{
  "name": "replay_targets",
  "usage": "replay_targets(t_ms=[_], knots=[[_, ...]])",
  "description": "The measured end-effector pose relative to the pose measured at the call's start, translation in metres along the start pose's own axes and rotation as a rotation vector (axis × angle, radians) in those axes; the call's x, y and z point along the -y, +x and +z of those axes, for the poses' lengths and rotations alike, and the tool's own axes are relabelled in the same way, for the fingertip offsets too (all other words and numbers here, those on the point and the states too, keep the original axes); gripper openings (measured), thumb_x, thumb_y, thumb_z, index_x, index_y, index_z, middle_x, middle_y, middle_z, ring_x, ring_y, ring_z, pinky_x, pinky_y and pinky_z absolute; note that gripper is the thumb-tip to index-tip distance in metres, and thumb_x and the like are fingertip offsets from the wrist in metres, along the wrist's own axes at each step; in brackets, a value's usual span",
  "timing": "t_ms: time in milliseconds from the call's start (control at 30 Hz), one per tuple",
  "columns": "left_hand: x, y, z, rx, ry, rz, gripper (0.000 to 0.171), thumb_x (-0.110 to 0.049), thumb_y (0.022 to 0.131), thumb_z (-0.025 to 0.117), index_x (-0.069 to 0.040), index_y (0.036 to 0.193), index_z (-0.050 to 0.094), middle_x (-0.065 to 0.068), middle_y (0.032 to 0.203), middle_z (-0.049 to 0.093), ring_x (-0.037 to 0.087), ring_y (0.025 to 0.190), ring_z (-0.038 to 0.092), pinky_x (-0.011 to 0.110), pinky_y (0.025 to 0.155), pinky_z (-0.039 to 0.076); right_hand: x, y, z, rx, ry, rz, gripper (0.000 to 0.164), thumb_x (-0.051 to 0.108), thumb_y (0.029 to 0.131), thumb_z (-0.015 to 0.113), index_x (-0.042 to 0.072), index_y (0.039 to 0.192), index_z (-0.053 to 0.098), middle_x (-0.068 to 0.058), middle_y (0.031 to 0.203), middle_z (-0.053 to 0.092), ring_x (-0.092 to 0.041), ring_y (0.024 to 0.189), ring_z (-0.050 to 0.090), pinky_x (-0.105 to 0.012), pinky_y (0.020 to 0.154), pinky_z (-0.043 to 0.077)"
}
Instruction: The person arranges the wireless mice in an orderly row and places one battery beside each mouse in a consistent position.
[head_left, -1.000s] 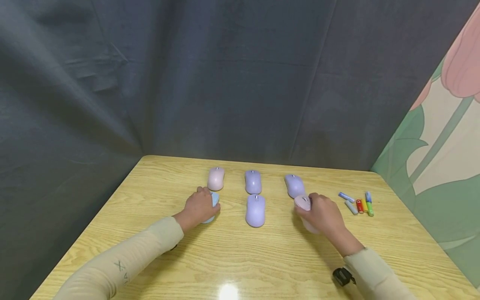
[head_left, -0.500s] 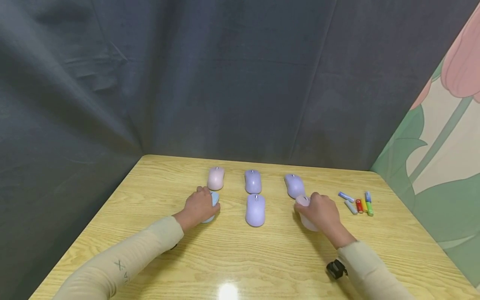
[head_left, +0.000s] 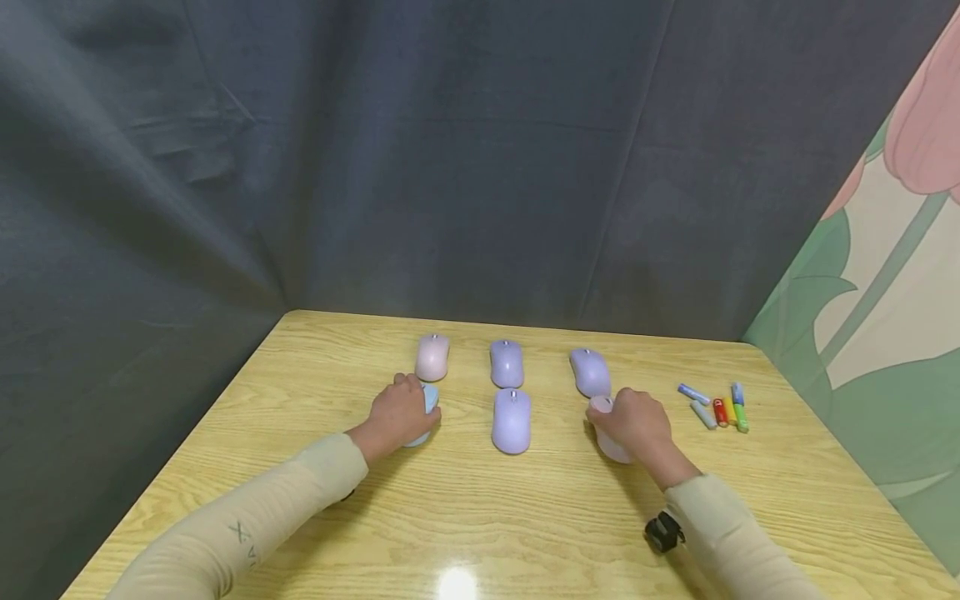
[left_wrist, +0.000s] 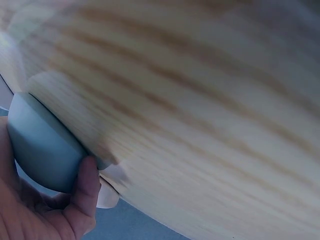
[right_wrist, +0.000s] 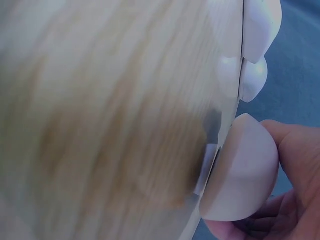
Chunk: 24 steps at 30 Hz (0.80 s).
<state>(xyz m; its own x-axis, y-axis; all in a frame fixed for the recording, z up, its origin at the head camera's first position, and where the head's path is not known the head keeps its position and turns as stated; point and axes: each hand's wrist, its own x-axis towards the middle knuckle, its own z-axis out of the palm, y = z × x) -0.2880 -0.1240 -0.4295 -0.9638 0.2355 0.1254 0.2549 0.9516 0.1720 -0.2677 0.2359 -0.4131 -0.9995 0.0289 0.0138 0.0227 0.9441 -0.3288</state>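
My left hand (head_left: 399, 411) grips a light blue computer mouse (head_left: 431, 397) by its sides, near the table's left part. In the left wrist view, thumb and fingers hold the blue mouse (left_wrist: 45, 142) close over the wood. On the right, my right hand (head_left: 637, 427) holds a pale pink mouse (head_left: 614, 450), its front end just below a purple mouse (head_left: 590, 372). The right wrist view shows the pink mouse (right_wrist: 245, 175) between thumb and fingers, its underside facing the tabletop. Between the hands lies a lilac mouse (head_left: 512, 422), with another purple mouse (head_left: 507, 364) behind it.
Another pink mouse (head_left: 432, 358) lies at the back, just beyond the blue one. Several small batteries, among them a red battery (head_left: 720, 412) and a blue one (head_left: 693, 394), are grouped at the right. A dark curtain (head_left: 480, 167) hangs behind the wooden table (head_left: 450, 517).
My right hand has shifted slightly left with the pink mouse, and its wrist has swung left too. The left hand and blue mouse stay where they were.
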Motion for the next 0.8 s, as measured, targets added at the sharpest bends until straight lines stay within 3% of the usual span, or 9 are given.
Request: replay_targets(t_ms=[300,800], knots=[[0.0002,0.0006,0.0003,0.002,0.007,-0.002,0.055,-0.036,0.089,0.059,0.016,0.105,0.053,0.018,0.081,0.049,0.026,0.061,0.059,0.036,0.052,0.053,0.0002,0.0011,0.0022,-0.008,-0.011,-0.01,0.039,0.039,0.082,0.064,0.003,0.068,0.056,-0.009,0.064,0.054,-0.023,0.056,0.05,-0.033,0.047,0.039],[-0.0001,0.0007,0.0009,0.002,0.014,-0.006,0.055,-0.036,0.088,0.059,0.016,0.103,0.054,0.017,0.079,0.048,0.023,0.058,0.057,0.034,0.05,0.052,0.0016,0.0004,0.0029,0.003,-0.034,-0.021,0.041,0.038,0.081,0.069,0.0,0.073,0.057,-0.009,0.066,0.054,-0.023,0.056,0.05,-0.035,0.048,0.041]])
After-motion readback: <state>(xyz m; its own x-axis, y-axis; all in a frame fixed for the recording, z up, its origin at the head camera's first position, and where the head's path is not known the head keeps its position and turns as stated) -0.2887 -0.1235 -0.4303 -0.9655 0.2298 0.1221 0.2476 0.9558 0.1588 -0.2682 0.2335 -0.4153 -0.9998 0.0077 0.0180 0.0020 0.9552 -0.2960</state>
